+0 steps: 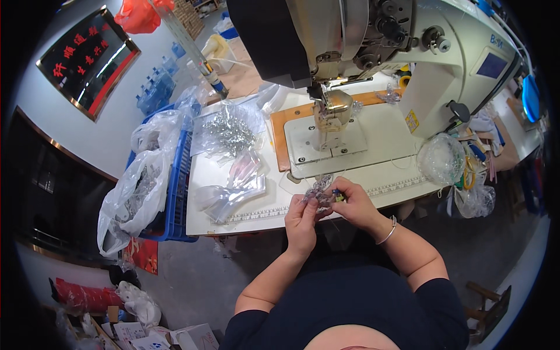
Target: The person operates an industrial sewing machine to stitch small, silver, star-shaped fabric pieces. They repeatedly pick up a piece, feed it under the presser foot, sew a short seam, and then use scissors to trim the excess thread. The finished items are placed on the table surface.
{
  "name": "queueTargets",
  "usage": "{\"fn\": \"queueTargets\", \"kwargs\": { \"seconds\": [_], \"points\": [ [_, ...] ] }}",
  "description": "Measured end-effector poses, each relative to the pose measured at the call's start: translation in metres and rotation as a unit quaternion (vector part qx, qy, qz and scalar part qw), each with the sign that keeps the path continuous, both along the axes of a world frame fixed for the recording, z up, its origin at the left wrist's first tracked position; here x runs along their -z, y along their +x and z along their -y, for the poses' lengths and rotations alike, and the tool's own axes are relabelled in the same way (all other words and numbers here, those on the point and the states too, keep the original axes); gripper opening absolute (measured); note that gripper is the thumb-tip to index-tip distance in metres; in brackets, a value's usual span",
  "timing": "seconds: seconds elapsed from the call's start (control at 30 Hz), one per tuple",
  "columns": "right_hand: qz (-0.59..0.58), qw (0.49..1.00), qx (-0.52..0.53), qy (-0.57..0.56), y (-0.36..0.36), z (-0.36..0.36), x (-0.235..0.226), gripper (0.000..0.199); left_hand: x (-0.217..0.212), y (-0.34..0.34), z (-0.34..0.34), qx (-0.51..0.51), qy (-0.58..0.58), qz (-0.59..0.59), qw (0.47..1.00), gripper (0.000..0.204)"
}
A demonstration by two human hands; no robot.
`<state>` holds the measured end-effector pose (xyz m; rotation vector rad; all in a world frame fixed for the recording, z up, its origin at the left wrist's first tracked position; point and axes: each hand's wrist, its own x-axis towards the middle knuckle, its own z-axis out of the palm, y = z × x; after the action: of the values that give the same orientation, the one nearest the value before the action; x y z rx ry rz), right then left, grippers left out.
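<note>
Head view, workpiece: a small glittery lace-like trim piece [318, 191], silver-lilac, held between both hands just above the near edge of the white sewing table [245, 219], in front of the sewing machine [373, 52].
Head view, left hand [301, 221]: fingers curled up, pinching the lower left part of the trim piece.
Head view, right hand [353, 201]: fingertips closed on the right end of the trim piece; a small blue item shows at the fingertips, kind not discernible.
Handling, weight: judged very light.
Handling, stiffness: judged soft and limp; likely to droop where unsupported.
Handling, fragility: open texture looks prone to snagging and stretching.
Grip point: take hold at the edges, with two pinches set apart to keep it spread.
Surroundings: clear bags of silvery parts [230, 131] lie left of the needle plate [326, 143]; blue crate [175, 192] stands at the table's left edge.
</note>
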<state>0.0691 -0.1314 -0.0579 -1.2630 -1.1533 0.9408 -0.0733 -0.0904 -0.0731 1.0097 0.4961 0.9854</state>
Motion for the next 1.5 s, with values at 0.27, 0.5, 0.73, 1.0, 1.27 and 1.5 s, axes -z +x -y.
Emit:
{"fn": "queueTargets", "kwargs": {
  "seconds": [0.27,0.5,0.73,1.0,1.27,1.5],
  "points": [
    [0.116,0.987,0.097,0.053,-0.001,0.007,-0.01,0.039,-0.011,-0.001,-0.003,0.009,-0.094,0.024,0.995,0.021],
    [0.442,0.865,0.211,0.106,-0.002,0.041,-0.022,0.051,-0.025,-0.003,-0.001,0.015,-0.178,0.066,0.982,0.024],
    [0.459,0.853,0.223,0.111,-0.005,0.042,-0.022,0.044,-0.024,-0.001,0.004,0.018,-0.16,0.081,0.984,0.024],
    [0.467,0.849,0.223,0.102,-0.006,0.039,-0.022,0.043,-0.023,0.002,0.005,0.01,-0.17,0.079,0.982,0.024],
    [0.473,0.848,0.22,0.096,-0.003,0.04,-0.025,0.042,-0.024,0.003,0.007,0.012,-0.165,0.075,0.983,0.024],
    [0.353,0.908,0.21,0.087,-0.008,0.035,-0.013,0.04,-0.028,0.001,0.006,0.048,-0.212,0.101,0.971,0.029]
  ]
}}
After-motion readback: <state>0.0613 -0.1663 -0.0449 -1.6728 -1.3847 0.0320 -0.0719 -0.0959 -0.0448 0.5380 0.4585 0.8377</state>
